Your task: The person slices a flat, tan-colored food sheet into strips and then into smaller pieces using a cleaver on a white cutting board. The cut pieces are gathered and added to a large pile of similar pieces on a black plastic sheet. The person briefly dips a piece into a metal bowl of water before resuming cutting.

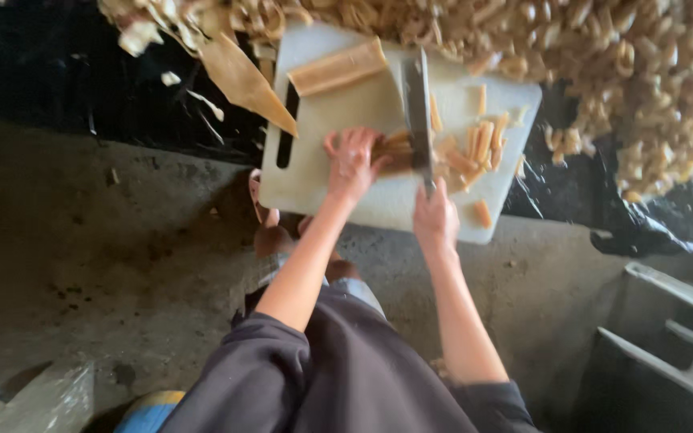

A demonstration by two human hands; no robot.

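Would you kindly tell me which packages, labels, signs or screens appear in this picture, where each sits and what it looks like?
No labels, signs or screens show.
Clear plastic bag: bottom left on the floor, crumpled, see-through, contents unclear.
Black plastic sheet: under the heap of tan cut pieces at the top, glossy and wrinkled.
Grey crate-like frame: bottom right, angular, only partly in view.

Big knife (418, 108) with a grey blade, standing edge-down across the middle of the white board (322, 172). Tan strip (399, 152) lying flat under it. Small cut pieces (479, 144) scattered near the board's right edge.
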